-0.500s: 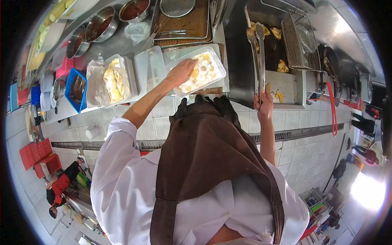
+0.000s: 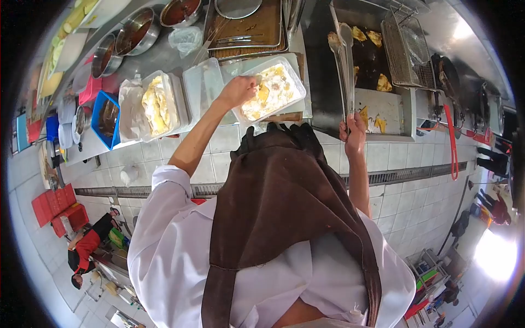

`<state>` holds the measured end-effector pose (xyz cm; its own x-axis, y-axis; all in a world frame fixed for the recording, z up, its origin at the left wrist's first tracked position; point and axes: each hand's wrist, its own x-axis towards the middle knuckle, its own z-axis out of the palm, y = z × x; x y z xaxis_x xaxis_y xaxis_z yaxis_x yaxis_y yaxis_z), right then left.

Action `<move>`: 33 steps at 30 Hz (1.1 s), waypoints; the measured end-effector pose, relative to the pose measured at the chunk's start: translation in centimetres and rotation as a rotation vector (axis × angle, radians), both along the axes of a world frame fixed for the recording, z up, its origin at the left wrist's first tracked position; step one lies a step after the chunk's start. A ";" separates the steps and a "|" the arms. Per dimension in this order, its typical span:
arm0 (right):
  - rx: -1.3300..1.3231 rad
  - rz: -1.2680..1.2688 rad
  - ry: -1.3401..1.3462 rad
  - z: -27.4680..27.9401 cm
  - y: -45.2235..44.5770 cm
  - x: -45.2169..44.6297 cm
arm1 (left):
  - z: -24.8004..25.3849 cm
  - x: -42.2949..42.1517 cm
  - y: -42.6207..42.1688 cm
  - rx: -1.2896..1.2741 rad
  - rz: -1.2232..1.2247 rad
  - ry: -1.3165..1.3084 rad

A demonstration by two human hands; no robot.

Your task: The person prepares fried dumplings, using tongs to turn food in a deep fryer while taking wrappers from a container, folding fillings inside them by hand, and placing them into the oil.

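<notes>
My left hand (image 2: 239,92) is at the left side of a white plastic tub (image 2: 302,94), its fingers drawn together over yellow pieces coated in white powder (image 2: 270,90). Whether a piece is pinched between the fingertips is hidden. With its fingers wrapped round the lower end, my right hand (image 2: 354,131) holds long metal tongs (image 2: 348,71), which point away from me along the fryer's left side. In the dark oil of the fryer (image 2: 369,63) float several golden pieces (image 2: 384,83). More yellow bits (image 2: 380,124) lie on the metal ledge at its near end.
Left of the tub stand a clear plastic container (image 2: 202,87), a paper-lined tub of yellow food (image 2: 157,106) and a blue container (image 2: 105,120). Bowls of red sauce (image 2: 134,31) and trays (image 2: 246,33) stand behind. A wire fry basket (image 2: 407,49) sits at right. Another person (image 2: 90,243) is at far left.
My left hand has drawn back leftward from over the powdered pieces, its fingers more bunched. My right hand still holds the tongs. The whole view has shifted slightly.
</notes>
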<state>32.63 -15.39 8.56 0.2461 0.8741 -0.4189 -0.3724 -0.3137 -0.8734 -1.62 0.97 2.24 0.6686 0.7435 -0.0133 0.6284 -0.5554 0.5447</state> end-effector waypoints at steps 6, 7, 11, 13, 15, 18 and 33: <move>-0.005 -0.002 0.010 -0.6 0.1 0.3 | 0.9 -1.2 0.3 -0.369 0.319 -0.363; -0.007 -0.010 0.017 -0.7 0.1 0.3 | 1.0 -1.4 0.6 -0.485 0.381 -0.451; 0.008 -0.006 0.043 -0.9 0.5 0.2 | 1.7 -0.9 0.2 -0.996 0.491 -1.129; 0.014 0.004 0.034 -0.9 0.6 0.2 | 3.1 0.2 -0.4 -1.023 0.484 -1.209; 0.014 0.015 0.024 -1.0 0.6 0.2 | 3.2 0.8 -0.7 -1.055 0.481 -1.290; 0.013 0.020 0.004 -1.1 0.6 0.2 | 3.0 1.2 -0.7 -0.743 0.438 -1.034; -0.084 -0.242 -0.227 -1.1 -4.8 3.2 | 6.4 12.5 6.7 -0.285 -0.165 -0.046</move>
<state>35.84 -20.14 7.43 0.5373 0.7437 -0.3978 -0.2441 -0.3143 -0.9174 10.86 7.71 8.69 0.7845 0.5957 -0.1724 0.5137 -0.4685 0.7188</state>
